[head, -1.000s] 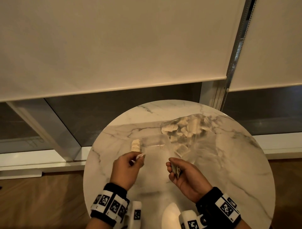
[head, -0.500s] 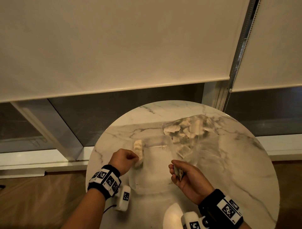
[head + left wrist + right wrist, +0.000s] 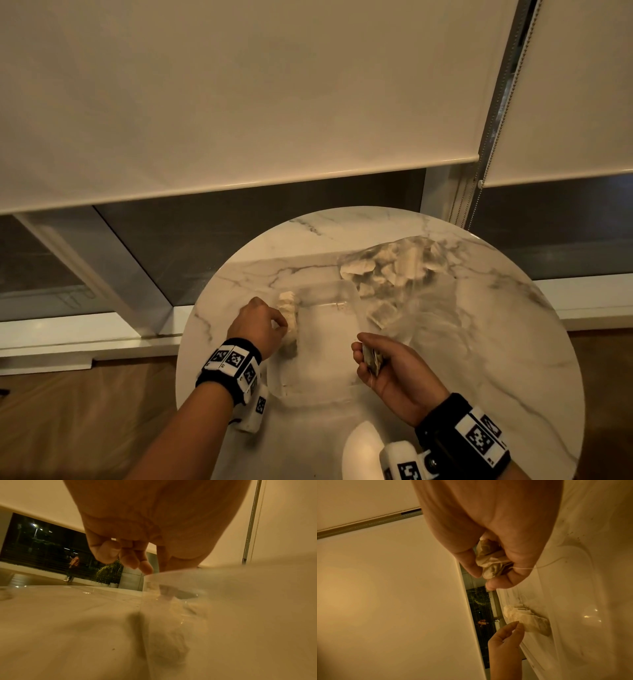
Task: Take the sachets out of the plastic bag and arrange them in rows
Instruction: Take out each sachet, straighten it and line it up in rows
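A clear plastic bag [image 3: 394, 270] with several pale sachets lies at the back right of the round marble table [image 3: 479, 342]. In front of it sits a clear shallow tray [image 3: 322, 363]; its rim [image 3: 188, 572] shows blurred in the left wrist view. A row of sachets [image 3: 287, 306] [image 3: 527, 618] lies along the tray's left side. My left hand [image 3: 282, 325] [image 3: 518, 625] pinches the nearest sachet of that row between thumb and fingertip. My right hand [image 3: 364, 353] [image 3: 489, 574] hovers at the tray's right edge and grips a bunch of sachets [image 3: 489, 561], a string trailing from it.
The table's edge is close on the left and front. Beyond it are a dark window, two lowered roller blinds and a bead chain [image 3: 459, 205]. A wooden floor [image 3: 85, 411] lies below, and a bright reflection [image 3: 363, 448] sits on the marble near me.
My left hand carried a sachet forward and left from the tray's middle to the row and now holds it there. The right hand has kept its bunch and barely moved.
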Available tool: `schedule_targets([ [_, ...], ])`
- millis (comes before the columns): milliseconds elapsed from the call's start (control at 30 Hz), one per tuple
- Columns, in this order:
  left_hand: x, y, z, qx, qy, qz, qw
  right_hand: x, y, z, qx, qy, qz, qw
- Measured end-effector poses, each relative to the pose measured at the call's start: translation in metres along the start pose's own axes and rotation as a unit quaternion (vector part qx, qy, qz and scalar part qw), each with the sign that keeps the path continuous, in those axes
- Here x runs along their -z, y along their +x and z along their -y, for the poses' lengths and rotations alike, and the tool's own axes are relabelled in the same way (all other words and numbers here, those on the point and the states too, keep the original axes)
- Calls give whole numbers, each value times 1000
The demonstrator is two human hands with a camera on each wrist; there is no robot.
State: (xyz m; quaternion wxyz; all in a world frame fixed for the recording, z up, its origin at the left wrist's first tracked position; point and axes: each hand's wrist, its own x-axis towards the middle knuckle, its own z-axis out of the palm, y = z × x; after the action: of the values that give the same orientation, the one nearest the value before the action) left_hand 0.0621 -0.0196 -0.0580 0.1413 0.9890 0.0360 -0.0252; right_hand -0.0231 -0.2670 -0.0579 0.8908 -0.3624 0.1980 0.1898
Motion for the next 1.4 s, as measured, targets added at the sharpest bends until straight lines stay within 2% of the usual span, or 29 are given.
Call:
schedule_targets([
  [333,1,8,0,17,43,9,999,-1,0,1,-20,13,3,1000],
  [467,3,9,3,19,16,9,1000,-2,-1,3,-24,35,14,999],
  [767,15,-11,-3,4,-45,-35,998,0,1,5,-37,82,10,996],
  [933,22,-44,-33,-67,-146,-15,987,-2,-1,6,-35,94,16,995],
  [1033,26,-67,-58,-113,-173,11,978,-5,-4,6,-27,96,23,995],
  [1167,26,-89,-83,-169,-189,8,967,-7,-7,5,-20,106,25,994],
  [1267,18,-99,-96,-192,-175,-5,966,-8,-8,2,-22,107,27,994],
  [1400,9,-109,-107,-228,-105,-10,968,-10,-10,-2,-23,101,37,994],
])
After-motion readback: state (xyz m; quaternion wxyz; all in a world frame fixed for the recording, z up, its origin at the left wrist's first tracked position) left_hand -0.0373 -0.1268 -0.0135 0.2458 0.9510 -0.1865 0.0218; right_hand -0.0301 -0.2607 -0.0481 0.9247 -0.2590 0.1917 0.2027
